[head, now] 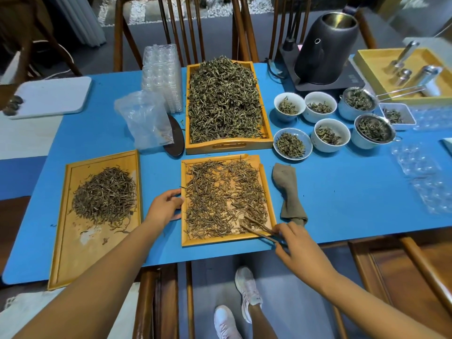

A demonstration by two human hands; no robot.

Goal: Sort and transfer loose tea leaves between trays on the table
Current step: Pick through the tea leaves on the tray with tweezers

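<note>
Two forearms reach forward from the bottom edge toward a blue desk (342, 182). Below them, between the chairs, two feet in pale sneakers (247, 292) stand on the floor.

On the right, the right hand (297, 248) curls its fingers around a pair of wooden tongs (259, 228) and pinches them. Their long axis runs from the hand up and to the left, with the tips pointing into the near right corner of the middle tray (227, 241) and lying among its leaves. The wrist is bent slightly, and the back of the hand faces up.

At the middle tray's left rim is the left hand (165, 206), thumb and fingers loosely curved and touching the edge. Whether it truly grips the rim is hard to tell. Its arm stretches straight in from the lower left.

Spread thin across the middle tray are brown tea leaves (225, 199), most lying lengthwise away from the camera. A long left tray (63, 241) carries a rounded heap of similar leaves (105, 195) in its far half. Behind the middle one, a far tray (230, 145) with a handle slot is piled high with greener leaves (222, 99).

Just right of the middle tray lies a folded grey cloth (289, 194), lengthwise toward the camera. Farther right stand several white bowls (330, 135) holding leaves, and behind them a black kettle (327, 50).
</note>
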